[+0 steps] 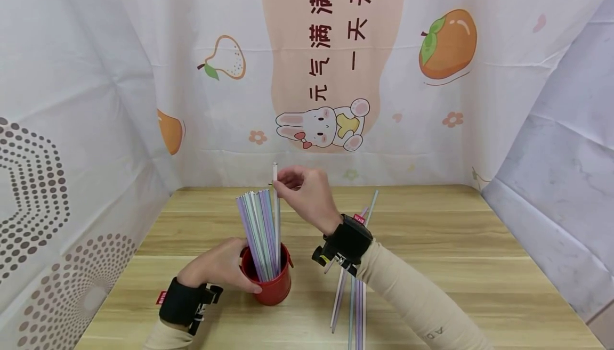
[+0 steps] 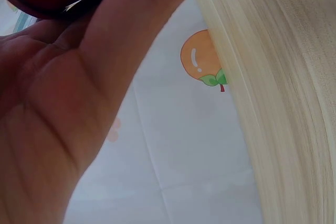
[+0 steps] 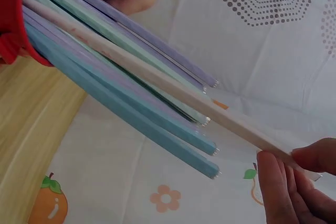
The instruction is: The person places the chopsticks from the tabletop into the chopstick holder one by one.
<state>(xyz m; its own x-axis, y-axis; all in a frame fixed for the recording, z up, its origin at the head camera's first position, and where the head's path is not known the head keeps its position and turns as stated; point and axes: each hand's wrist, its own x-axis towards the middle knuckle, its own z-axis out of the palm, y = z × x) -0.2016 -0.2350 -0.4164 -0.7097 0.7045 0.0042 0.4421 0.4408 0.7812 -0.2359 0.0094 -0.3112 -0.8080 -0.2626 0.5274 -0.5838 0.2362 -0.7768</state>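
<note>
A small red bucket point(image 1: 274, 292) stands on the table and bears a bundle of long thin pastel sticks point(image 1: 256, 227) in purple, mint, blue and white. Around its left side and front curls my left hand point(image 1: 218, 262), holding it by the wall. My right hand point(image 1: 313, 196) pinches a pale whitish stick point(image 3: 173, 94) near its upper end, between thumb and fingers. That stick stands nearly upright and higher than the others, its lower part inside the bucket. In the left wrist view, the palm point(image 2: 52, 98) lies against the dark red bucket.
More sticks point(image 1: 358, 312) lie loosely on the wooden table point(image 1: 431, 275) beneath and beside my right forearm. A printed white cloth point(image 1: 230, 126) hangs behind the table's back edge, with more cloth at the left side.
</note>
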